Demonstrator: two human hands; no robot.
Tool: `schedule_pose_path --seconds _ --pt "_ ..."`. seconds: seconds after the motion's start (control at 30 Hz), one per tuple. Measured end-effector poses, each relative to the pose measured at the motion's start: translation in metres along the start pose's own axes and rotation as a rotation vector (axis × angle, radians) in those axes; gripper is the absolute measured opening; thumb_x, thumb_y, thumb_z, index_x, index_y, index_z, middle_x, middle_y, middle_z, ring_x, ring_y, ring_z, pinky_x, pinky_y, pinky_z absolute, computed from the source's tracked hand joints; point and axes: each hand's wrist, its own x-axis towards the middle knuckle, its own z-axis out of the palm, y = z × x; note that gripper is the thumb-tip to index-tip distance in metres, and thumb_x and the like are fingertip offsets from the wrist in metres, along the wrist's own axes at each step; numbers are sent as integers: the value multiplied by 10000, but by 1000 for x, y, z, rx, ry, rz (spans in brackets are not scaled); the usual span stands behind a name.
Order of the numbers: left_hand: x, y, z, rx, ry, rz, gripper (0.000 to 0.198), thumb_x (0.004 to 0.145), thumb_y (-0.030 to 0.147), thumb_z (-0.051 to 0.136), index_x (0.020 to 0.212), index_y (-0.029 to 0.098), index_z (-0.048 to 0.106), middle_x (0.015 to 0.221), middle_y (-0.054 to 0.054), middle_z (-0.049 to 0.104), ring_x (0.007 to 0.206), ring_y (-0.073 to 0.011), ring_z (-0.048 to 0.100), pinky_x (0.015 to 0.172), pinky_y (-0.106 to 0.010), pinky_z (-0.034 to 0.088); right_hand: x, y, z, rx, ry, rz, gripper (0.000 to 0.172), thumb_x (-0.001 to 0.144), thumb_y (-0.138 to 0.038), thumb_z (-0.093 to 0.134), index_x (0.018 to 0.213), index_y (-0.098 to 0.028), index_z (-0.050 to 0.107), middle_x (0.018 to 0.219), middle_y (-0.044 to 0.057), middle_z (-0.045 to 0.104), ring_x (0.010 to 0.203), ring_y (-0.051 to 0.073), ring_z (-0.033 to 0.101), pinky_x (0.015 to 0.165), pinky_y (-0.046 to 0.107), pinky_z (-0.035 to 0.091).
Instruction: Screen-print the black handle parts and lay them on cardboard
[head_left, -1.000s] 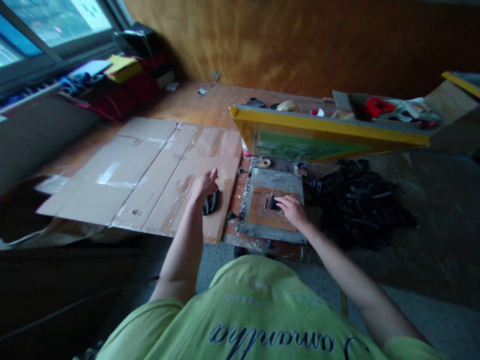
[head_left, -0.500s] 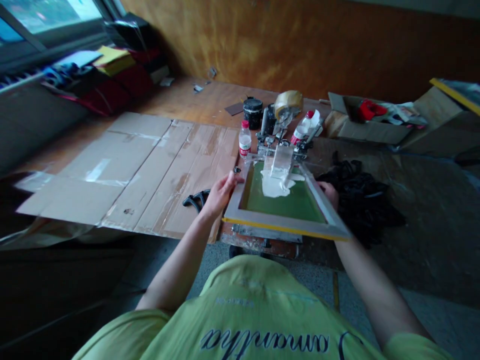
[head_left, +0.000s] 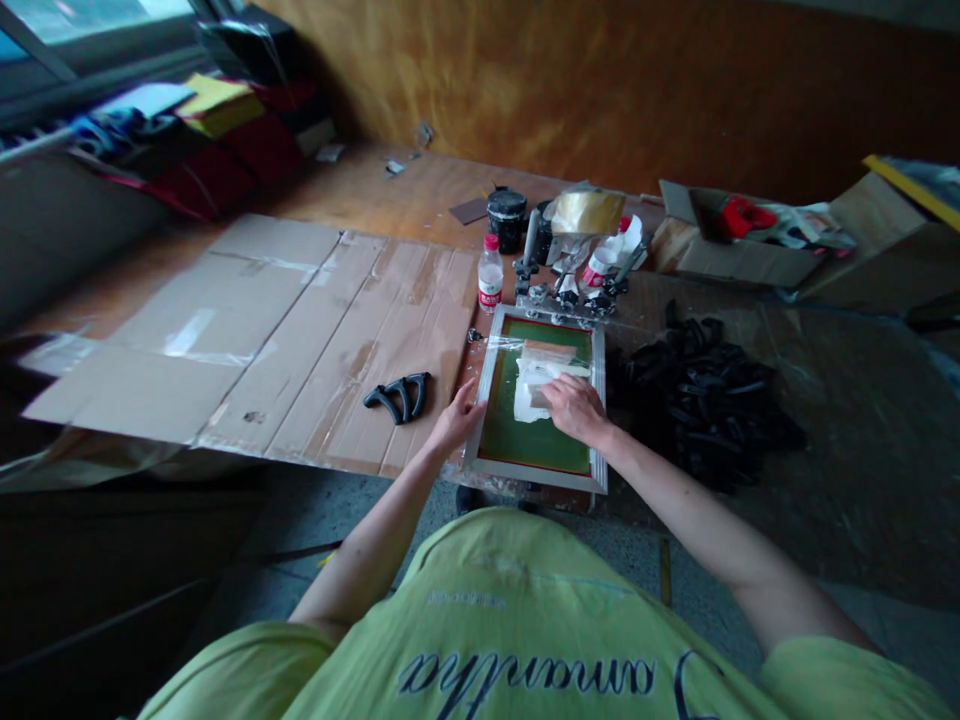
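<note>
A screen-printing frame [head_left: 490, 392] with green mesh lies flat on its base in front of me. White ink is spread across its upper half. My right hand [head_left: 571, 409] is closed on a squeegee [head_left: 551, 366] that rests in the white ink. My left hand [head_left: 457, 419] grips the frame's left edge. A black curved plastic part [head_left: 398, 396] lies on the cardboard sheet [head_left: 247, 330] just left of the frame.
A heap of black plastic parts [head_left: 701, 385] lies right of the frame. Behind the frame stand a small water bottle [head_left: 490, 273], a black ink jar [head_left: 507, 218] and clamps. An open cardboard box [head_left: 731, 250] sits at the back right. Clutter lines the window sill [head_left: 150, 120].
The screen frame came down from raised to flat on its base. My right hand went from the frame's right edge onto the squeegee. My left hand left the black part and took the frame's edge.
</note>
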Motion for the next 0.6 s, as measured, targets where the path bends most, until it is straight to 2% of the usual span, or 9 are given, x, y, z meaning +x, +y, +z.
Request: schedule_pose_path --seconds 0.1,0.17,0.27,0.33,0.4,0.47,0.53,0.6 --pt "-2 0 1 -23 -9 -5 719 842 519 571 1476 222 408 742 12 654 591 -121 562 551 -207 395 -18 2 -7 50 -31 -199 154 857 -105 536 880 -170 675 883 72 687 890 205 566 768 314 374" --pt "-4 2 1 -50 -6 -7 716 833 514 587 1465 217 426 733 10 656 581 -120 562 548 -208 399 -17 7 -12 81 -49 -237 86 847 -154 590 829 -187 667 837 47 682 843 194 565 733 305 366" --pt "-5 5 1 -99 16 1 717 804 487 638 1438 199 466 689 16 646 553 -118 551 538 -213 405 -10 9 -10 60 26 -130 42 835 -197 630 809 -192 663 814 48 677 832 204 567 730 312 371" --pt "-5 7 0 -119 31 5 716 781 462 673 1419 193 490 662 23 635 536 -114 540 531 -214 407 -11 4 0 31 89 -80 104 843 -137 586 867 -176 679 866 74 688 863 215 576 752 323 387" --pt "-4 8 0 -141 31 -5 716 771 442 688 1416 194 495 649 28 629 522 -107 530 520 -210 401 -19 -2 9 40 102 -116 179 849 -98 548 936 -163 690 926 92 698 888 218 591 769 326 408" --pt "-5 9 -1 -167 21 -24 728 768 431 693 1425 196 484 650 30 628 514 -102 525 507 -203 389 -25 -6 12 93 85 -156 163 869 -143 564 958 -174 697 928 81 705 886 212 609 773 319 431" --pt "-6 13 -2 -198 -5 -37 762 767 440 690 1448 196 452 655 29 629 507 -98 521 488 -195 374 -21 -4 6 155 93 -91 133 874 -247 622 971 -206 702 915 56 712 873 204 628 764 305 454" --pt "-9 21 -6 -227 -48 -41 816 771 464 683 1486 204 391 666 29 631 492 -93 507 463 -189 352 -3 2 -8 191 137 51 238 846 -319 681 1072 -246 691 979 37 721 882 202 644 758 300 475"
